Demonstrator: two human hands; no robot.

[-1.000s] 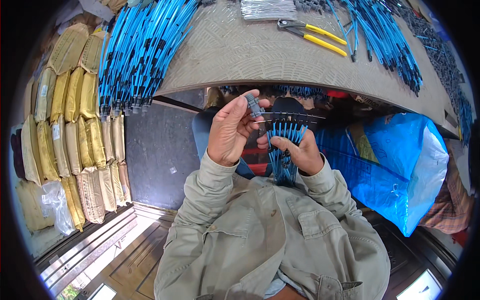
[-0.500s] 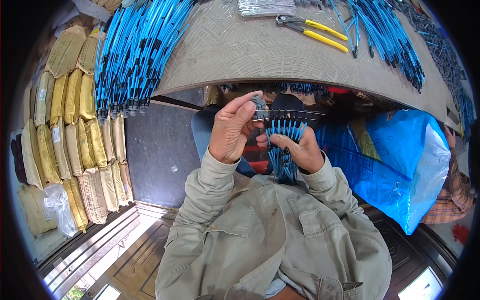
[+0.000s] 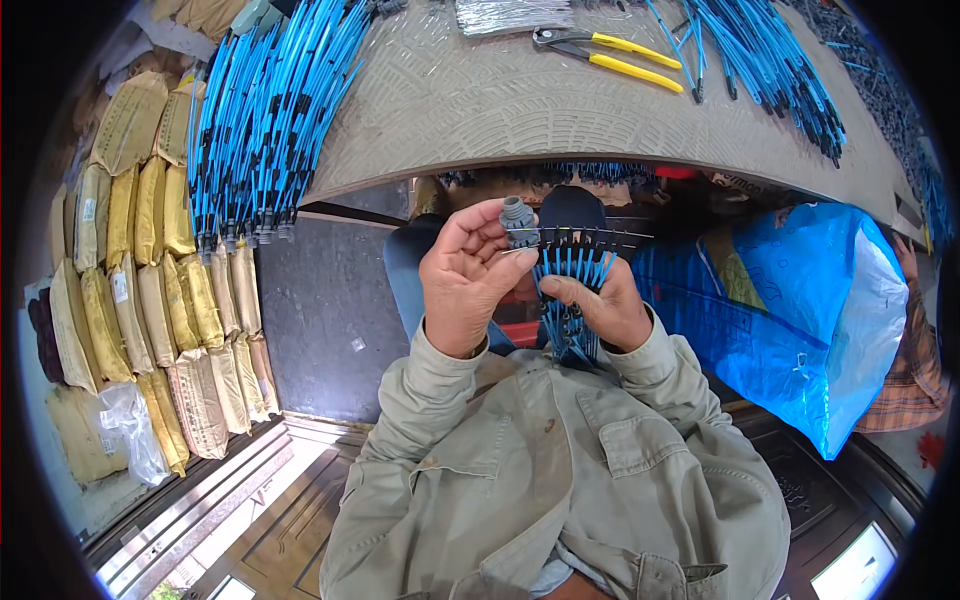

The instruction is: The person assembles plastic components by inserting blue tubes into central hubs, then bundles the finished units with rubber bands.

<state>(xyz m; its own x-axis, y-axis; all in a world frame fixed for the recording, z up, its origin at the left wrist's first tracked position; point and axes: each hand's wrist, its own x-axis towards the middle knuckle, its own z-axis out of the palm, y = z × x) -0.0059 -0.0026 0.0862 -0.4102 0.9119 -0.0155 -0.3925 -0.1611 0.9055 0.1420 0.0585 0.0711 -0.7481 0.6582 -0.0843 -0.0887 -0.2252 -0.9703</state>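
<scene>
In front of my chest, my left hand [image 3: 465,275] is closed on a grey threaded plastic fitting [image 3: 518,222]. Its index finger lies along the fitting's left side, and the thumb presses near the lower end. Two thin metal wires [image 3: 625,234] run sideways from the fitting across a row of black tips. These tips top a fanned bunch of thin blue tubes [image 3: 572,265]. My right hand [image 3: 610,308] grips that bunch, its thumb laid across the front; its other fingers are mostly hidden behind the tubes. The lower tube ends hang toward my jacket.
Overhead in view, the table [image 3: 440,110] holds yellow-handled pincers [image 3: 635,68], a stack of silver wires [image 3: 515,15] and blue tube piles [image 3: 275,120] [image 3: 765,75]. A blue plastic bag [image 3: 770,310] stands at right, another person's sleeve [image 3: 905,375] beyond it. Packed sacks [image 3: 150,240] line the left.
My left thumb has slid down from the fitting's upper part to its lower end, leaving more of the fitting exposed. My right hand keeps its hold on the tubes. The view has shifted slightly.
</scene>
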